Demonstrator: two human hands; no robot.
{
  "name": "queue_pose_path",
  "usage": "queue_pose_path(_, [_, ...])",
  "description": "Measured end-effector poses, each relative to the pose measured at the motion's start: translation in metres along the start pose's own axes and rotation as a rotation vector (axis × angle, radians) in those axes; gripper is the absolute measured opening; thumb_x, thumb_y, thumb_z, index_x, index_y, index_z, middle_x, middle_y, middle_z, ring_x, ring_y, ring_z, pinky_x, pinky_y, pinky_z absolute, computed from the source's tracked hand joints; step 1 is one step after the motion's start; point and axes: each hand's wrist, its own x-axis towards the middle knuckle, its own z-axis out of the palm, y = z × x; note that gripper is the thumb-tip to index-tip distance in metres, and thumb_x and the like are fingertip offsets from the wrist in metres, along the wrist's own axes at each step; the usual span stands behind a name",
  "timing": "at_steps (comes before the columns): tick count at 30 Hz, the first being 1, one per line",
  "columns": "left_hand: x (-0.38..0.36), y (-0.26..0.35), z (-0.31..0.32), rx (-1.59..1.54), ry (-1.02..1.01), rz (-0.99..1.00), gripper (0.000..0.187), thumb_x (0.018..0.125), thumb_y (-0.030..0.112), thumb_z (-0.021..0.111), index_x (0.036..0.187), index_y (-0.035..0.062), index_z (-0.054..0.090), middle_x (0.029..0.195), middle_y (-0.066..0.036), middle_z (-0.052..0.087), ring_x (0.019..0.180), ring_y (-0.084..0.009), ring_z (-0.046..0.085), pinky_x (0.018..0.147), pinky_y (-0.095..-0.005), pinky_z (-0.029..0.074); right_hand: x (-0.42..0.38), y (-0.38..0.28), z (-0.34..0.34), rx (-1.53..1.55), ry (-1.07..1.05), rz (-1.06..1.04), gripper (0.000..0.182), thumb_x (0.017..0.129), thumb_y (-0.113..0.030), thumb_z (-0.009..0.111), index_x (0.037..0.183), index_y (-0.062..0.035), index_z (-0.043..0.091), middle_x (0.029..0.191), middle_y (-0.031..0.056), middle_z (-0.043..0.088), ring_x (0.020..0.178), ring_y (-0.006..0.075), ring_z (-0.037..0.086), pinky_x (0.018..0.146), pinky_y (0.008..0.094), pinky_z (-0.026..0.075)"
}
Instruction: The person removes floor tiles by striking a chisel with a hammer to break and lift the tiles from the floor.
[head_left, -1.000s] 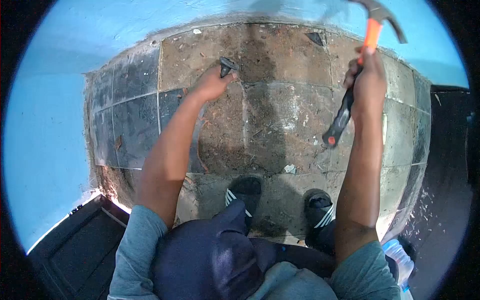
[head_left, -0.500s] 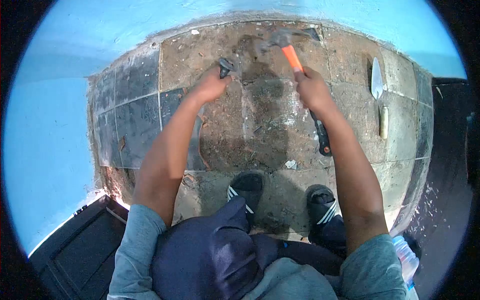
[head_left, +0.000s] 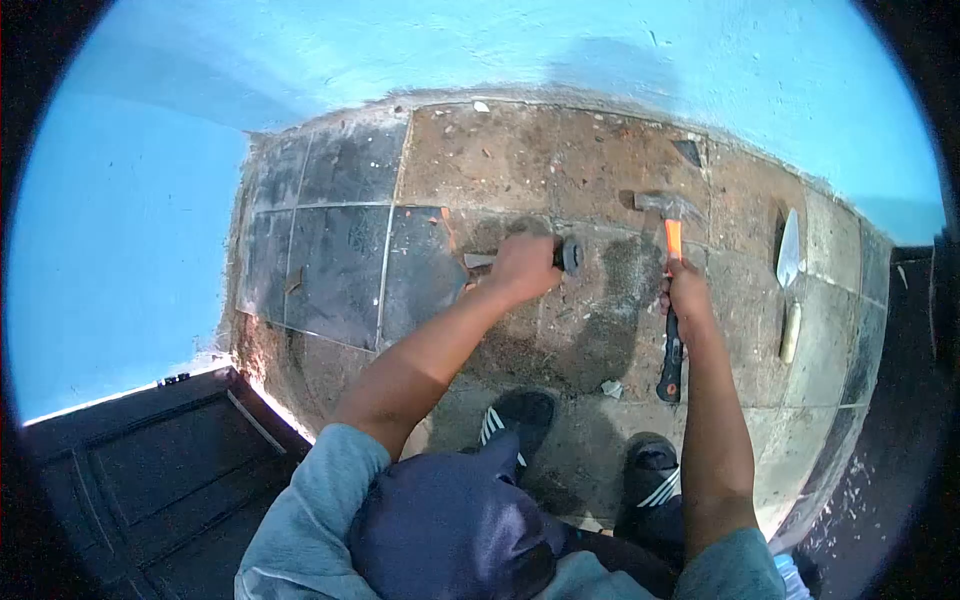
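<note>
1 hammer (head_left: pixel 674 238) fills the right hand (head_left: pixel 687 292); the left hand (head_left: pixel 525 268) grips 1 chisel (head_left: pixel 571 256).

Well behind the bare left hand's (head_left: pixel 527 268) grip sits a short, loose grey-blue fabric sleeve (head_left: pixel 310 510); its match lies well behind the bare right hand's (head_left: pixel 688 294) grip. Between the sleeves are dark navy cloth trousers (head_left: pixel 450 530); nearer both grips, black slip-on sandals (head_left: pixel 528 410) with slanting white stripes (head_left: pixel 660 489).

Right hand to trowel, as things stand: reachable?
Probably within reach: the trowel lies on the floor to the right of the right hand, with nothing visible between them. Picking it up looks unlikely, though, since that hand is closed around the hammer.
</note>
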Motion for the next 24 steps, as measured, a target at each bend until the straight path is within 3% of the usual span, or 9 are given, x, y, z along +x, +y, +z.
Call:
queue_pose_path(3, [0.02, -0.02, -0.006, 0.014, 0.067, -0.119, 0.034, 0.075, 0.03, 0.074, 0.092, 0.0013, 0.073, 0.087, -0.023, 0.071, 0.086, -0.0412, 0.07, 0.079, -0.0496, 0.056, -0.001, -0.001, 0.001, -0.032, 0.009, 0.009, 0.033, 0.105, -0.037, 0.048, 0.09, -0.0083, 0.054, 0.062, -0.0007, 0.044, 0.045, 0.0131, 0.044, 0.042, 0.0315, 0.04])
queue_pose_path(6, [0.044, -0.059, -0.007, -0.209, 0.21, -0.158, 0.039, 0.079, 0.035, 0.074, 0.093, -0.0009, 0.072, 0.091, -0.024, 0.071, 0.089, -0.0418, 0.07, 0.078, -0.0484, 0.056, 0.001, 0.001, -0.001, -0.077, 0.029, -0.002, 0.034, 0.105, -0.037, 0.048, 0.093, -0.0063, 0.055, 0.063, 0.0004, 0.045, 0.046, 0.0141, 0.046, 0.043, 0.0324, 0.04])
queue_pose_path(9, [0.055, -0.078, -0.019, -0.298, 0.275, -0.124, 0.035, 0.086, 0.033, 0.071, 0.107, 0.0052, 0.073, 0.097, -0.02, 0.074, 0.093, -0.0381, 0.071, 0.083, -0.0448, 0.055, 0.0, 0.001, -0.001, -0.112, 0.034, -0.02, 0.032, 0.105, -0.038, 0.048, 0.095, -0.0083, 0.054, 0.065, -0.0011, 0.044, 0.048, 0.0116, 0.044, 0.046, 0.0298, 0.039])
queue_pose_path(12, [0.056, -0.077, -0.031, -0.256, 0.327, 0.003, 0.035, 0.091, 0.037, 0.069, 0.106, 0.0056, 0.073, 0.096, -0.02, 0.073, 0.094, -0.0386, 0.07, 0.08, -0.045, 0.055, 0.001, 0.003, 0.0, -0.097, 0.019, -0.018, 0.033, 0.105, -0.038, 0.048, 0.094, -0.0076, 0.054, 0.065, -0.0008, 0.045, 0.048, 0.0117, 0.044, 0.046, 0.0302, 0.04])
queue_pose_path(21, [0.054, -0.059, -0.034, -0.128, 0.122, -0.04, 0.043, 0.087, 0.045, 0.072, 0.101, 0.0042, 0.072, 0.094, -0.024, 0.071, 0.092, -0.043, 0.068, 0.077, -0.0495, 0.054, -0.008, -0.002, 0.004, -0.027, 0.022, 0.007, 0.031, 0.105, -0.036, 0.05, 0.093, -0.0072, 0.054, 0.065, -0.001, 0.046, 0.048, 0.0115, 0.044, 0.046, 0.0302, 0.04])
queue_pose_path(24, [0.064, -0.069, -0.012, -0.129, 0.175, -0.012, 0.044, 0.086, 0.044, 0.073, 0.096, 0.0013, 0.071, 0.092, -0.023, 0.071, 0.09, -0.0428, 0.068, 0.077, -0.0496, 0.054, -0.01, -0.008, 0.003, -0.058, 0.044, -0.031, 0.029, 0.104, -0.034, 0.052, 0.095, -0.0067, 0.056, 0.065, -0.0014, 0.046, 0.048, 0.0108, 0.044, 0.046, 0.0298, 0.04])
